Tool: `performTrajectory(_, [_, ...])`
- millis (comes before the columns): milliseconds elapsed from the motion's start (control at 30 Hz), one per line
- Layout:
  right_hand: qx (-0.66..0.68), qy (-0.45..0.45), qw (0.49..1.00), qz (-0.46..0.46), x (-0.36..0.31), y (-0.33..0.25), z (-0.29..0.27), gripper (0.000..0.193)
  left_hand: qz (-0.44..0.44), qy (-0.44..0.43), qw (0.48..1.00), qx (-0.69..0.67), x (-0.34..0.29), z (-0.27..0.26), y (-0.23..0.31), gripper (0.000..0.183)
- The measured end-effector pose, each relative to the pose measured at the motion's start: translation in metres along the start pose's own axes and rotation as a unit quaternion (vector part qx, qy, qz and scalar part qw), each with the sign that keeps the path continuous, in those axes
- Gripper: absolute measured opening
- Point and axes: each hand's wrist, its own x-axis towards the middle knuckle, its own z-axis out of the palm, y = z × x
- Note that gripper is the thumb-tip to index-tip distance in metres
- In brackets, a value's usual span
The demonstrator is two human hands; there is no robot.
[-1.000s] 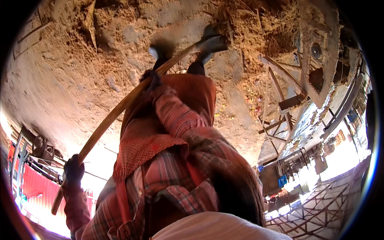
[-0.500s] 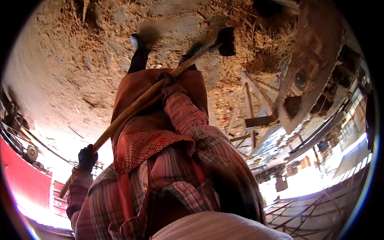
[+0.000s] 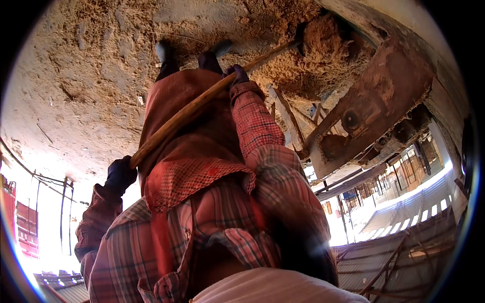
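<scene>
A long wooden-handled shovel (image 3: 187, 113) slants across the front of my body, from lower left to upper right. My left hand (image 3: 120, 174), dark and apparently gloved, is closed around the lower-left end of the handle. Farther up, my right hand (image 3: 237, 76) grips the shaft in front of my apron (image 3: 194, 123). The dark shovel head lies at a pile of loose brown, sawdust-like material (image 3: 331, 43). Shadow and the loose stuff hide most of the blade, so I cannot tell how deep it sits.
Right of the pile stands a large rusty brown metal piece (image 3: 394, 86) with a round dark fitting. Wooden slats (image 3: 288, 113) lean beside it. Brown bits litter the floor (image 3: 96, 81) around my shoes (image 3: 164, 52). Thin metal frames (image 3: 53, 202) stand at the left.
The shovel head has moved right and away, from bare floor to the pile. My right hand has shifted right with the shaft; my left hand is nearer my body. The view has turned right.
</scene>
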Motion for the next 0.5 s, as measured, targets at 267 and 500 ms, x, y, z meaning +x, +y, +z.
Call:
performTrajectory(267, [-0.754, -0.033, 0.64, -0.145, 0.008, -0.063, -0.044, 0.021, 0.033, -0.278, 0.847, -0.452, 0.033, -0.027, 0.004, 0.028])
performTrajectory(500, [-0.361, 0.245, 0.88, -0.187, -0.1, -0.066, -0.017, 0.025, -0.022, -0.377, 0.868, -0.322, 0.077, -0.07, -0.012, 0.033])
